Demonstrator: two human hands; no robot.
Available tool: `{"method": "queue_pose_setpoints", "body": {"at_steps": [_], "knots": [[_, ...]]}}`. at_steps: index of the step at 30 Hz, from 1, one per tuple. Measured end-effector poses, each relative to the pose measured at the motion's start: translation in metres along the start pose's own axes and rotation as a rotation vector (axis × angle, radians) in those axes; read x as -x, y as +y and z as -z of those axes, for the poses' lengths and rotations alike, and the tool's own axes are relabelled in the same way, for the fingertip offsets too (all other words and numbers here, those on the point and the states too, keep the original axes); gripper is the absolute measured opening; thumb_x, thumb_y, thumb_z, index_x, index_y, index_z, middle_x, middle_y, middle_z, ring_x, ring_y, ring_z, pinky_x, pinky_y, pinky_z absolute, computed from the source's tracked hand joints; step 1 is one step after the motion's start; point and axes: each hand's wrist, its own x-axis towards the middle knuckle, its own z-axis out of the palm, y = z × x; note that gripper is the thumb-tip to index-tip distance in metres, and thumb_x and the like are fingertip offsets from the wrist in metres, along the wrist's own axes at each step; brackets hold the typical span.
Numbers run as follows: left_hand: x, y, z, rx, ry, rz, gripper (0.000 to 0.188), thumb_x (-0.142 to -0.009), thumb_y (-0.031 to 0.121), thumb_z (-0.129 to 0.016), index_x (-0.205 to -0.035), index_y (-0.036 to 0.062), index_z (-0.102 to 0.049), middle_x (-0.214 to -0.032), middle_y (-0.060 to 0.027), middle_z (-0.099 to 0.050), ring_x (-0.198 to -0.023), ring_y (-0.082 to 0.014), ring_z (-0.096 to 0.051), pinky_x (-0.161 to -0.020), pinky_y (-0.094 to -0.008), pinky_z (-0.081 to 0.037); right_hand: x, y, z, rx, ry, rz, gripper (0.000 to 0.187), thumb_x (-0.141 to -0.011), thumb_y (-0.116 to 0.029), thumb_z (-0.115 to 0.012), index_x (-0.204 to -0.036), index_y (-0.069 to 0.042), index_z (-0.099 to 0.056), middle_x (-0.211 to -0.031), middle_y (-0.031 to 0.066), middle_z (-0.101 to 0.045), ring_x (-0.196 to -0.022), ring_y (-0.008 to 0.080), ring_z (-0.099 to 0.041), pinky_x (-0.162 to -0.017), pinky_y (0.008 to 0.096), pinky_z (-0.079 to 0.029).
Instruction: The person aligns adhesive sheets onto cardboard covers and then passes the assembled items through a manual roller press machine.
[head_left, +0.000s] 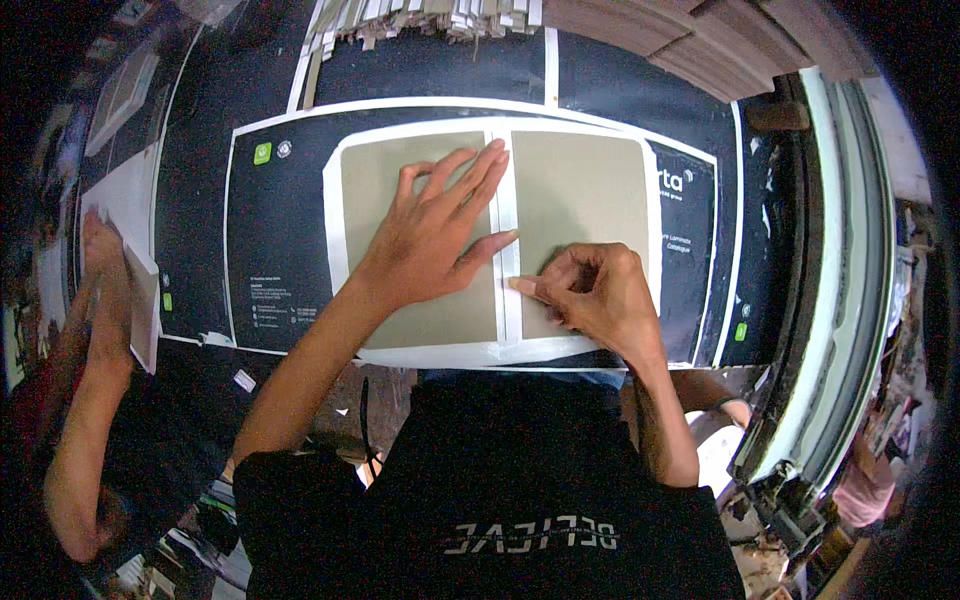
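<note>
A book cover lies in front of me: a left greyish-beige board (pixel 415 325) and a right board (pixel 582 185), both framed by a white margin. Between them runs a narrow white spine strip (pixel 508 322). My left hand (pixel 415 240) rests on the left board with its fingers stretched out, fingertips reaching the strip's upper part and the thumb crossing it. My right hand (pixel 605 300) is closed in a pinch over the right board. It holds a small pale flat piece (pixel 523 286), whose tip touches the spine strip. My fingers partly hide the piece.
Black printed sheets (pixel 275 220) with white edges lie under the cover. Beyond is a pile of thin board strips (pixel 430 22); brown boards (pixel 690 35) are stacked at far right. A long metal rail (pixel 845 260) flanks the right. At left, another person's hand (pixel 105 255) is by a white board (pixel 143 300).
</note>
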Motion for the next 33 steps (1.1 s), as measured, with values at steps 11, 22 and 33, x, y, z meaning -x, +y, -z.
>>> {"method": "queue_pose_setpoints", "body": {"at_steps": [11,22,33], "knots": [[0.002,0.004,0.004,0.027,-0.005,0.010,0.091,-0.089,0.049,-0.069,-0.158,0.0030,-0.030,-0.165,-0.0112,-0.032,-0.140,-0.0327,-0.039,-0.110,-0.0512,-0.029,-0.001,0.003,-0.009,0.159,0.038,0.134,0.035,-0.064,-0.026,-0.096,-0.072,-0.003,-0.071,-0.062,0.0088,-0.068,-0.057,0.0193,-0.067,-0.059,0.0346,-0.054],[0.000,0.004,0.004,0.025,-0.017,0.018,0.092,-0.089,0.050,-0.069,-0.158,0.0035,-0.030,-0.165,-0.0108,-0.032,-0.141,-0.0333,-0.038,-0.110,-0.0519,-0.029,-0.002,-0.001,-0.005,0.213,-0.034,0.098,0.035,-0.067,-0.026,-0.095,-0.075,-0.003,-0.069,-0.068,0.0127,-0.070,-0.064,0.0291,-0.071,-0.061,0.0382,-0.055],[-0.005,0.006,0.010,0.033,-0.060,0.015,0.092,-0.091,0.056,-0.064,-0.158,0.0036,-0.029,-0.164,-0.0115,-0.032,-0.140,-0.0339,-0.038,-0.110,-0.0525,-0.030,0.009,-0.024,-0.011,0.502,-0.025,0.132,0.052,-0.061,-0.025,-0.097,-0.089,-0.002,-0.061,-0.078,0.0172,-0.070,-0.073,0.0340,-0.071,-0.068,0.0425,-0.056]]}}
